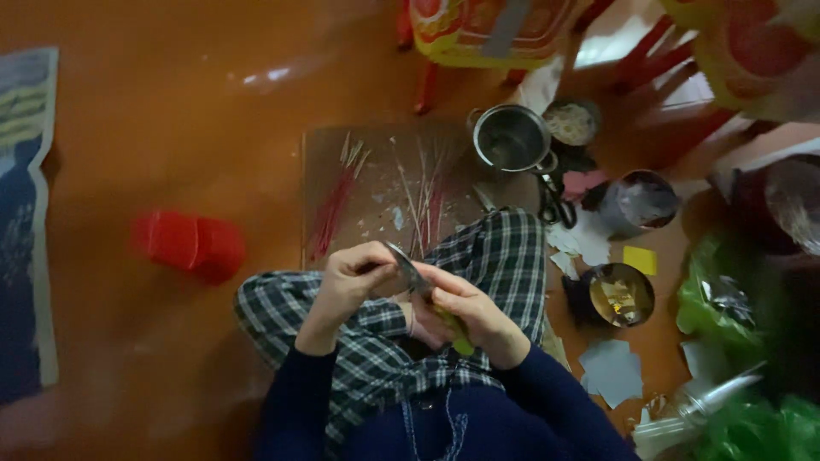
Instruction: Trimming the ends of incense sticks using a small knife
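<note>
I sit cross-legged in plaid trousers on an orange floor. My right hand grips a knife with a yellow-green handle, its grey blade pointing up and left. My left hand is closed beside the blade tip, pinching something small and thin that I cannot make out. Both hands meet above my lap. Just beyond them lies a brown board with several thin red and pale sticks spread on it.
A metal pot, a bowl of pale strips, black scissors, a grey can and a dark tin stand right of the board among paper scraps. A red container lies at left. Green plastic bags are at right.
</note>
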